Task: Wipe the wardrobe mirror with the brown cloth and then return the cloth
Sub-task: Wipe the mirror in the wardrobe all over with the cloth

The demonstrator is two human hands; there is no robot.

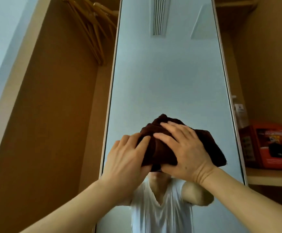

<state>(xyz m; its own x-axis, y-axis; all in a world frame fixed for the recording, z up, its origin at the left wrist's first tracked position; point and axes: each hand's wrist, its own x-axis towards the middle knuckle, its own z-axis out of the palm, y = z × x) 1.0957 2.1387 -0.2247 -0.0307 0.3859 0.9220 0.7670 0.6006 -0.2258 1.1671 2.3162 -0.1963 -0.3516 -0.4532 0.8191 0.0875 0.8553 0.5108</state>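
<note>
Left hand [126,158]: fingers fairly straight, laid over the cloth's left edge and pressing it.
Right hand [184,152]: fingers spread wide and flat across the cloth's middle, pressing it too.
Risk: the wad could slide down the glass or smear streaks, because only flat pressure holds it and a loose fold juts out to the right.
Cloth [158,152]: dark brown and plush, bunched thick against the lower middle of the mirror.
Mirror [167,81]: tall, with a pale frame. Its high top could be missed.
Beyond: wooden hangers [93,31] on the left, red box [271,145] on the right.
</note>
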